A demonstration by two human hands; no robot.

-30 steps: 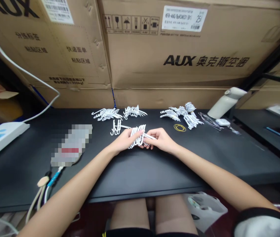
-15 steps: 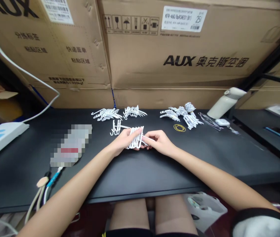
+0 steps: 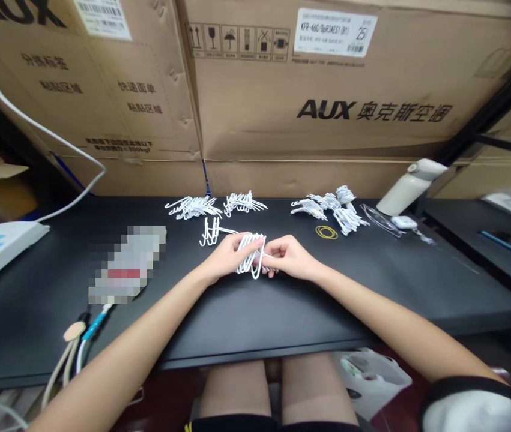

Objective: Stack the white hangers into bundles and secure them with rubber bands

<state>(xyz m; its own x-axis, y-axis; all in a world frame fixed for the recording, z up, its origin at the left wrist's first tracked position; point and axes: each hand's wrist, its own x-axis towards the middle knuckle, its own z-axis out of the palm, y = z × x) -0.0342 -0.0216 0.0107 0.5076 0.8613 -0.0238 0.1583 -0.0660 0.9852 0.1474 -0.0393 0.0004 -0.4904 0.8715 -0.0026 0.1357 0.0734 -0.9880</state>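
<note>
My left hand is closed round a bunch of white hooks, thumb on top, over the black table. My right hand pinches the bunch's right side, fingertips partly hidden behind the hooks; one hook hangs lower than the others there. Just behind my left hand stand a few loose white hooks. Two piles of white hooks, a left pile and a right pile, lie farther back. Bundled white hooks are heaped at the back right, beside yellow rubber bands.
Large cardboard boxes line the table's back. A pale bottle and a small white case are at the right. On the left lie a blurred-out device with cables and a white power strip. A plastic bag is below the table edge.
My right hand has drawn in closer to the bunch. A hook at the bunch's right side now hangs lower. The view has shifted slightly.
</note>
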